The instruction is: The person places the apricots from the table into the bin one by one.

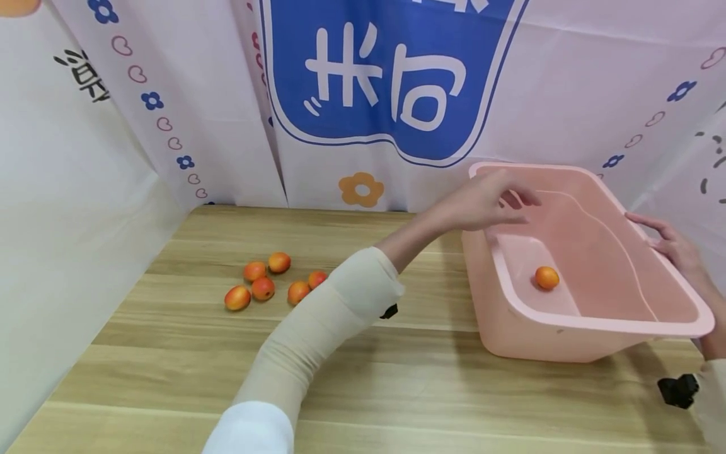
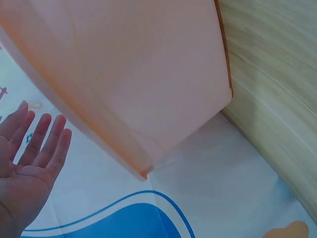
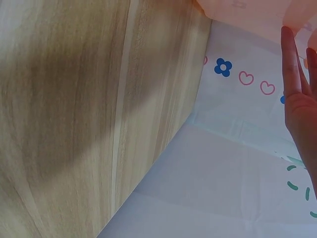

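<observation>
A pink plastic basin (image 1: 539,325) stands at the right of the table, with one small orange-red fruit (image 1: 547,278) on its floor. Reaching across from the left, my left hand (image 1: 492,200) hovers over the basin's left rim. Its fingers are loosely spread, with nothing between them, and the left wrist view shows the bare palm (image 2: 29,186). On the opposite side, my right hand (image 1: 672,246) rests its fingers on the basin's right rim. In the right wrist view those fingers (image 3: 291,64) look straight, close to the pink wall.
Several similar orange-red fruits (image 1: 263,288) lie on the wooden table (image 1: 142,353) left of centre, some close to my left sleeve (image 1: 317,328). A printed cloth (image 1: 227,94) hangs behind the table, close to the basin's back. A black wrist device (image 1: 678,391) sits by my right sleeve.
</observation>
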Demonstrator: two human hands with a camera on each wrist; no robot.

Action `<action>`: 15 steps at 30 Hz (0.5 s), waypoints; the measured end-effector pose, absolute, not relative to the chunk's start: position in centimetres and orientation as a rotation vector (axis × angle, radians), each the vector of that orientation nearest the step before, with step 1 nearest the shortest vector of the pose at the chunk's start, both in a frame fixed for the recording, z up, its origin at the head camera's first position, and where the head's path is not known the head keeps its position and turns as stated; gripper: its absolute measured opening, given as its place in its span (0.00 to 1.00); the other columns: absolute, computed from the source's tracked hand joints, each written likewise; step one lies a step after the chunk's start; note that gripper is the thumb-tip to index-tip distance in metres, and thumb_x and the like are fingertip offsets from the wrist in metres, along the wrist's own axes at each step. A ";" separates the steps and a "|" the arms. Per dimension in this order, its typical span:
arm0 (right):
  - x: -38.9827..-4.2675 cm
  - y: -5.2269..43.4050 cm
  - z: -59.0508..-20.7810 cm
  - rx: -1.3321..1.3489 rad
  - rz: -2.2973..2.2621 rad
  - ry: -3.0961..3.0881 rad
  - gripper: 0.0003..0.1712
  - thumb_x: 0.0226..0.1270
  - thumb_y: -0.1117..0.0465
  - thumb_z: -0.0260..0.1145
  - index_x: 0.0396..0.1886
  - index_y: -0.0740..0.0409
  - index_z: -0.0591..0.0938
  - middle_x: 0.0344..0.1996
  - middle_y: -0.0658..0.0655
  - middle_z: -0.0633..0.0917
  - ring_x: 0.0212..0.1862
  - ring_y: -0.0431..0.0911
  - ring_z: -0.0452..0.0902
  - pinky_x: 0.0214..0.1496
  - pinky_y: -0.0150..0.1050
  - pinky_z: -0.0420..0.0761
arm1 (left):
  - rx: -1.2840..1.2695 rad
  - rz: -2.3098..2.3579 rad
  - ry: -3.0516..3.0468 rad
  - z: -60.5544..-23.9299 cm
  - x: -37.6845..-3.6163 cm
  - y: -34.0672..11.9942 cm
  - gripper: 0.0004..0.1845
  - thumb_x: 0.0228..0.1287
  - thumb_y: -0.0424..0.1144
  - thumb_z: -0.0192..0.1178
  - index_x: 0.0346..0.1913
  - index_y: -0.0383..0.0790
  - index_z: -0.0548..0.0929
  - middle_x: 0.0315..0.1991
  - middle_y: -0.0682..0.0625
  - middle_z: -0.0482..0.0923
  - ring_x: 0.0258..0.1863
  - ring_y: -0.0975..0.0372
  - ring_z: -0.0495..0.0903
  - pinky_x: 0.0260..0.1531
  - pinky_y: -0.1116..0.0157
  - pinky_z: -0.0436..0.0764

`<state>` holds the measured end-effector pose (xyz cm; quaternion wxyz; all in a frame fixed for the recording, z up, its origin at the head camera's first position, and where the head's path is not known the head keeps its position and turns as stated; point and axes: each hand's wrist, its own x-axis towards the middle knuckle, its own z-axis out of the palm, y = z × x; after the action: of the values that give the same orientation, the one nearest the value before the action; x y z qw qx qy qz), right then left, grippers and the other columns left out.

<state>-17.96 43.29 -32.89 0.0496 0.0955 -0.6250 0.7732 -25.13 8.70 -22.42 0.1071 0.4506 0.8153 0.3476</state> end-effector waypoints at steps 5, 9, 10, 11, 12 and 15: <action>-17.9 43.2 -33.0 0.264 2.326 -1.937 0.39 0.76 0.79 0.36 0.54 0.42 0.88 0.31 0.48 0.88 0.20 0.37 0.79 0.21 0.25 0.79 | 1.372 1.131 2.420 -22.4 -25.1 7.2 0.18 0.72 0.34 0.66 0.62 0.35 0.84 0.58 0.45 0.84 0.54 0.62 0.83 0.52 0.77 0.79; -17.8 43.2 -33.2 0.308 2.291 -1.953 0.41 0.74 0.80 0.35 0.55 0.42 0.88 0.35 0.46 0.89 0.22 0.36 0.80 0.22 0.25 0.79 | 1.390 1.232 2.467 -22.5 -24.9 5.6 0.17 0.72 0.33 0.66 0.61 0.34 0.84 0.58 0.43 0.84 0.53 0.61 0.84 0.52 0.76 0.81; -17.8 43.2 -33.2 0.315 2.294 -1.950 0.41 0.74 0.80 0.34 0.55 0.42 0.88 0.36 0.46 0.89 0.23 0.37 0.80 0.22 0.25 0.79 | 1.385 1.263 2.485 -22.5 -24.8 5.1 0.17 0.72 0.32 0.66 0.61 0.33 0.84 0.58 0.43 0.84 0.53 0.61 0.85 0.52 0.75 0.81; -17.8 43.2 -33.2 0.309 2.300 -1.947 0.41 0.74 0.79 0.34 0.55 0.42 0.88 0.36 0.47 0.89 0.23 0.37 0.80 0.22 0.25 0.79 | 1.391 1.300 2.509 -22.5 -24.7 4.6 0.16 0.72 0.32 0.66 0.60 0.33 0.84 0.57 0.43 0.85 0.52 0.61 0.85 0.51 0.75 0.82; -17.8 43.2 -33.2 0.303 2.296 -1.951 0.40 0.75 0.79 0.35 0.55 0.42 0.88 0.35 0.47 0.89 0.22 0.37 0.80 0.22 0.25 0.79 | 1.381 1.336 2.527 -22.5 -24.6 4.1 0.16 0.72 0.31 0.65 0.59 0.33 0.85 0.57 0.42 0.85 0.51 0.61 0.85 0.51 0.74 0.82; -17.9 43.2 -33.1 0.292 2.322 -1.936 0.40 0.75 0.79 0.35 0.55 0.42 0.88 0.33 0.48 0.89 0.21 0.38 0.80 0.22 0.25 0.79 | 1.380 1.428 2.575 -22.7 -24.4 2.2 0.15 0.71 0.29 0.66 0.58 0.31 0.85 0.55 0.41 0.86 0.49 0.60 0.86 0.50 0.72 0.84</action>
<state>-17.89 43.20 -33.10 0.0520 0.0962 -0.6364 0.7635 -24.40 2.23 -22.67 -0.0549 0.4238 0.7906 0.4385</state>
